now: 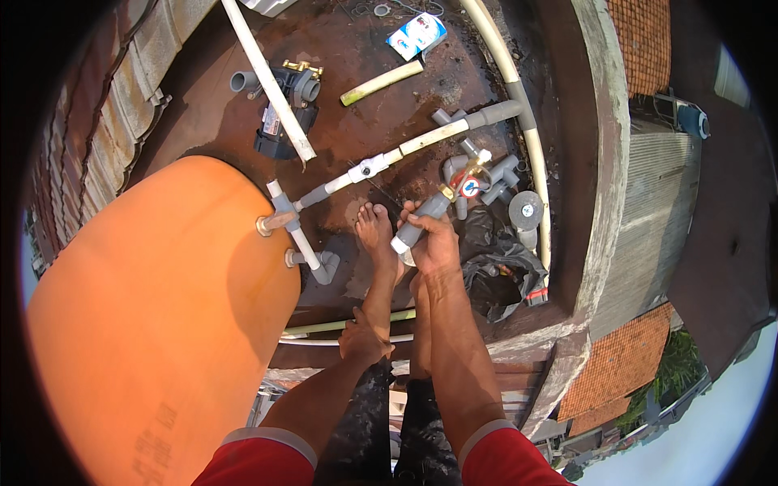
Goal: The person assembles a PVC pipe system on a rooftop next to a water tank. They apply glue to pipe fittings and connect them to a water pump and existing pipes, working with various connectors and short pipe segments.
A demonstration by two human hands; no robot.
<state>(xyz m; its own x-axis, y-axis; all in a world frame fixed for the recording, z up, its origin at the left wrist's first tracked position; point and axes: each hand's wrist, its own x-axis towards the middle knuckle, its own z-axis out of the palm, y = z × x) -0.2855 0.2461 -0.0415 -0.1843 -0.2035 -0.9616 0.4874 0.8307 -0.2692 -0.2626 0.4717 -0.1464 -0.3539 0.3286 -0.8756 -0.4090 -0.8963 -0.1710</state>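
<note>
My right hand (435, 243) is closed around a short grey pipe piece (412, 235) with a white end pointing toward me. At its far end sit a brass fitting (446, 193) and a valve with a round red-and-white tag (470, 187). Grey pipe fittings (504, 174) lie just beyond the valve. My left hand (365, 340) rests lower, its fingers curled against my left shin, above the bare foot (375, 231). An open black plastic bag (494, 279) stands to the right of my right hand.
A large orange tank (162, 316) fills the left side. From it, a white-and-grey pipe with a valve (366, 168) runs to a curved pipe (531, 138) along the low wall (604, 162). Beyond lie a dark pump (279, 117), a cut pipe (381, 83) and a carton (417, 36).
</note>
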